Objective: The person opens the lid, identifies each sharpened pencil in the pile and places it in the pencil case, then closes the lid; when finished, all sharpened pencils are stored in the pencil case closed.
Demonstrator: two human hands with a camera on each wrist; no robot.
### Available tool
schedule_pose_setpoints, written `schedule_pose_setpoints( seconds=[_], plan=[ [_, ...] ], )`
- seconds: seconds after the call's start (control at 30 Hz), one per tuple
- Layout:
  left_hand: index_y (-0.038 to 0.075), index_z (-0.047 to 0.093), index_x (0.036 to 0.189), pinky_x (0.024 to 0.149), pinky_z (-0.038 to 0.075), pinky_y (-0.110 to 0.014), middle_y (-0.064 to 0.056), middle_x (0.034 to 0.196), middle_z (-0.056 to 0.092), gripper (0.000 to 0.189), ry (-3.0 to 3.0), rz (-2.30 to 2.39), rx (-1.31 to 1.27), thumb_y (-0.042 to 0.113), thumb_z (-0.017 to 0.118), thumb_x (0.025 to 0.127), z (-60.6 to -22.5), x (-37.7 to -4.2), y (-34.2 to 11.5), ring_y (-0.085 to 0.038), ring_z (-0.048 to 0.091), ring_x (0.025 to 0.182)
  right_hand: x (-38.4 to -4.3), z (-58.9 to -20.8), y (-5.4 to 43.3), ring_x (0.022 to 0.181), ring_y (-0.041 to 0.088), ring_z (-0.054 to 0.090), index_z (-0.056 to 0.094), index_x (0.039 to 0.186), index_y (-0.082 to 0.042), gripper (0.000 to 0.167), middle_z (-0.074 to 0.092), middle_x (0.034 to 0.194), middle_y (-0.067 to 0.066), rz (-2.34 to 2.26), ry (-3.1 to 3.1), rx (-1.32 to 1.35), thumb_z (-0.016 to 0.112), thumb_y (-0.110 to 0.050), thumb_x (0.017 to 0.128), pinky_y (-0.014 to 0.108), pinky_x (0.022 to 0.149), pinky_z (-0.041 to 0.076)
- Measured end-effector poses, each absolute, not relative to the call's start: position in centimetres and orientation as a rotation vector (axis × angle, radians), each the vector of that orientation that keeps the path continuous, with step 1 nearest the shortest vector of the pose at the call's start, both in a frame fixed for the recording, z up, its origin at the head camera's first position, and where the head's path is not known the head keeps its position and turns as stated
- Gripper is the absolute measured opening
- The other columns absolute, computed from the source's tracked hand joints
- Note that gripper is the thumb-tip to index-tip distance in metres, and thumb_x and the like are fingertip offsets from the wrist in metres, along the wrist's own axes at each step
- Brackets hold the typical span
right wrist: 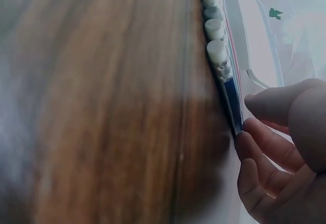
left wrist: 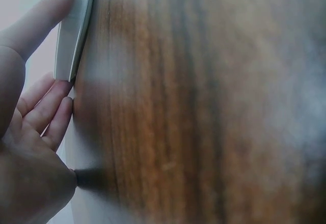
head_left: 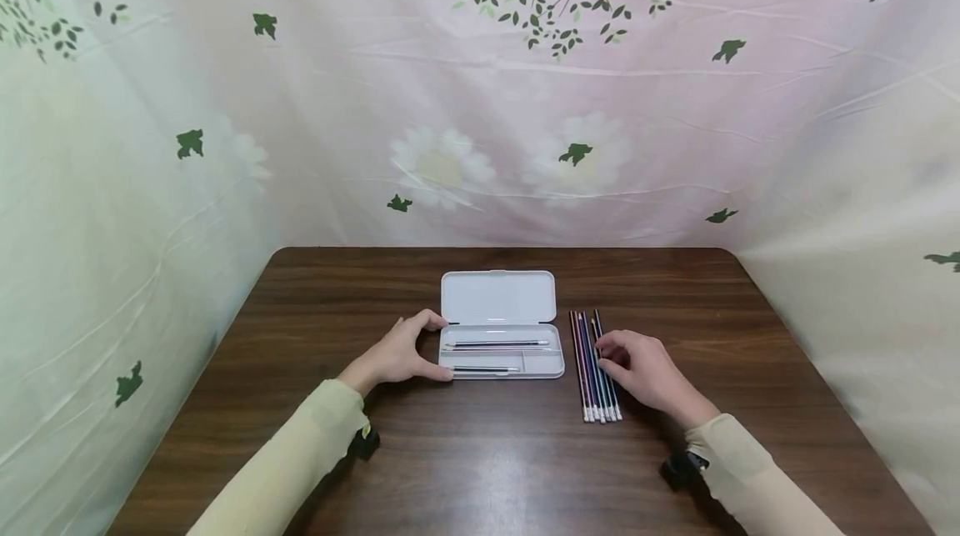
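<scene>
A white pencil case (head_left: 543, 365) lies with its lid (head_left: 498, 297) raised behind it. My left hand (head_left: 401, 353) grips its left end, the thumb at the front corner and the fingers at the back. The left wrist view shows the thumb on the white case (left wrist: 74, 35). Inside the case lie a few pencils (head_left: 498, 344). To its right, several dark striped pencils (head_left: 592, 378) lie side by side, white erasers towards me. My right hand (head_left: 641, 365) is at the rightmost pencil (right wrist: 232, 99), fingertips touching its side, thumb apart from the fingers.
Everything rests on a dark brown wood-grain table (head_left: 480, 453). A pale curtain (head_left: 495, 102) printed with leaves, birds and flowers hangs behind the table and along both sides. A dark device (head_left: 365, 442) is strapped at the left wrist, and another (head_left: 681, 469) at the right.
</scene>
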State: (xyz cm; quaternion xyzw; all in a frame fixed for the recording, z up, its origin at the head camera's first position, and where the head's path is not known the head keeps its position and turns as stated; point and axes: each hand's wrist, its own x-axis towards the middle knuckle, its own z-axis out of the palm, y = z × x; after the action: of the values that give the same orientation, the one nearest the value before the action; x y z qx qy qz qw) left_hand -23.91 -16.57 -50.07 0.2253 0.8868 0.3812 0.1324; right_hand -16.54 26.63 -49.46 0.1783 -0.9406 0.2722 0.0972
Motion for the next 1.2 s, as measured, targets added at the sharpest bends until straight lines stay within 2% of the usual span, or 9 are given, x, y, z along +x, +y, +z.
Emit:
schedule_pose_setpoints(
  seconds=[0.2,0.47,0.7,0.97,1.2],
  plan=[
    [0.02,0.057,0.138,0.131,0.003,-0.058,-0.001,0.137,0.059,0.081,2.568,1.115,0.652,0.045,0.097,0.073,-50.0,-23.9,-16.5,-0.022,0.051,0.137,-16.5,-49.2,26.5,0.078,0.007,0.065,0.075,0.105,-0.007,0.017,0.071,0.092,-0.001,0.754,-2.807,0.528,0.08,-0.003,0.089,0.031,0.07,0.058],
    [0.02,0.057,0.138,0.131,0.002,-0.058,-0.001,0.137,0.059,0.081,2.566,1.11,0.662,0.045,0.097,0.072,-50.2,-23.9,-16.6,-0.022,0.051,0.137,-16.6,-49.1,25.9,0.086,0.012,0.069,0.075,0.107,-0.007,0.019,0.074,0.1,0.002,0.77,-2.782,0.553,0.08,-0.002,0.089,0.034,0.074,0.061],
    [0.02,0.056,0.138,0.13,0.002,-0.059,-0.001,0.138,0.06,0.083,2.578,1.09,0.684,0.048,0.097,0.072,-50.4,-24.1,-16.6,-0.022,0.051,0.138,-16.6,-49.4,25.9,0.082,0.01,0.068,0.075,0.105,-0.006,0.02,0.073,0.097,0.002,0.789,-2.774,0.582,0.081,0.0,0.087,0.03,0.07,0.059],
    [0.019,0.056,0.138,0.13,0.002,-0.06,-0.002,0.138,0.06,0.083,2.576,1.096,0.682,0.049,0.097,0.072,-50.2,-24.0,-16.7,-0.022,0.051,0.138,-16.7,-49.3,26.1,0.078,0.009,0.065,0.075,0.102,-0.007,0.017,0.072,0.093,0.001,0.713,-2.819,0.528,0.08,0.001,0.087,0.031,0.069,0.058],
    [0.018,0.056,0.138,0.13,0.002,-0.06,-0.002,0.138,0.059,0.083,2.574,1.093,0.679,0.048,0.097,0.072,-50.3,-24.0,-16.6,-0.022,0.051,0.138,-16.7,-48.8,25.6,0.075,0.011,0.064,0.073,0.101,-0.002,0.017,0.071,0.089,0.006,0.689,-2.862,0.462,0.078,0.002,0.086,0.031,0.065,0.058]
  ],
)
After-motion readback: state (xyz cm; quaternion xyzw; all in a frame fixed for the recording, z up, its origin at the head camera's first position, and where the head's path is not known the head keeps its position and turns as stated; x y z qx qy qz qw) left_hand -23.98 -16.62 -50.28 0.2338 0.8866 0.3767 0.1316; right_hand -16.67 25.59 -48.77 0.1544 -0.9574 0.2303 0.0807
